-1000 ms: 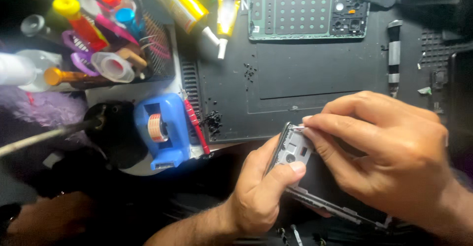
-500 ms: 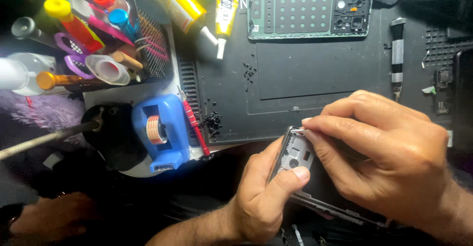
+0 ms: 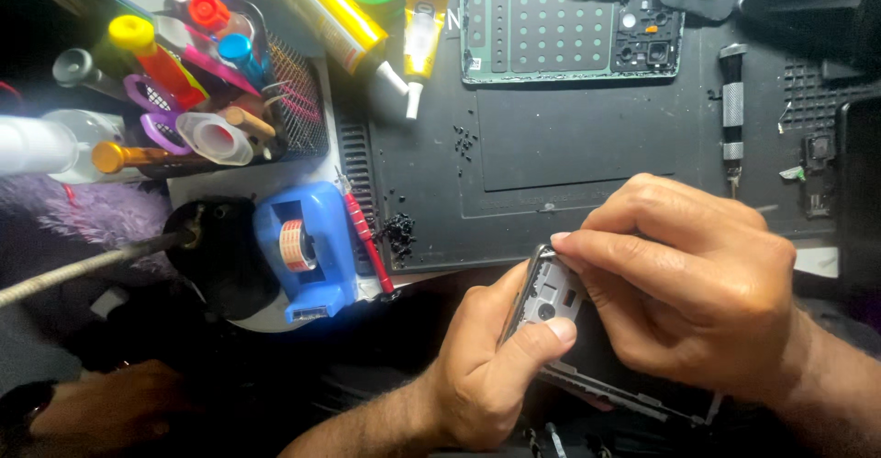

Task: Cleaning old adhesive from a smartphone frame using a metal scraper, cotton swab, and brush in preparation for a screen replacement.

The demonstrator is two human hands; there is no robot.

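The opened phone frame (image 3: 560,304) is grey inside, with small holes and a dark rim. It is held up near the front edge of the counter (image 3: 587,146), its long side running from upper left down to lower right. The left hand (image 3: 491,366) comes from below, its grip clenched on the frame, thumb across it. The right hand (image 3: 688,284) curls over the top, fingertips pinching the upper corner.

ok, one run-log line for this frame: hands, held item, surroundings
left hand: grips phone frame, thumb on it | right hand: fingertips pinch frame's top edge | nearby: black work mat, blue tape dispenser, red screwdriver
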